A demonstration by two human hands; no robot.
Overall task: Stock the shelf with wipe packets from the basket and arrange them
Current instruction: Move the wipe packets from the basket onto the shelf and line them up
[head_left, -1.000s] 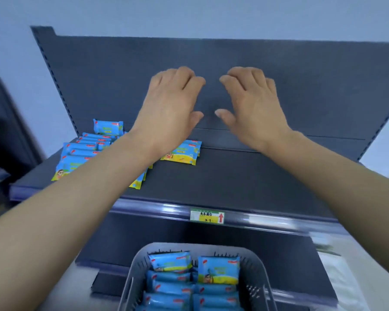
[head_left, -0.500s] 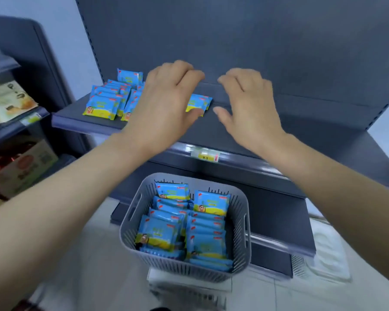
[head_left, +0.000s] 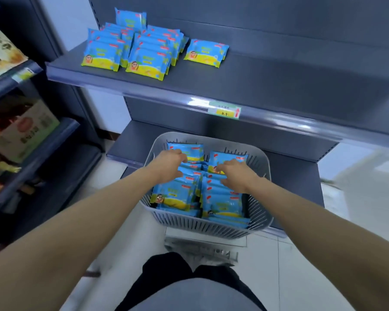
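Wipe packets point(head_left: 144, 52): two rows plus one single at left end of shelf point(head_left: 279, 86); I judge stocking is under half done. Basket point(head_left: 211, 227) holds many more. Left hand point(head_left: 169, 163) and right hand point(head_left: 237, 176) touch packets there; grasping or not, I cannot tell.

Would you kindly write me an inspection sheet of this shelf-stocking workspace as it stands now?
Surface: dark shelf, mostly bare on its right side.
Job's things: stacked packets in two rows at the shelf's left, a single packet beside them; grey basket below, holding more packets.
Clutter: nothing seen.
Grippers: left hand and right hand both in the basket, touching packets; grip unclear.
Cables: nothing seen.
Surroundings: price label on the shelf edge; neighbouring rack of boxed goods at left; tiled floor.
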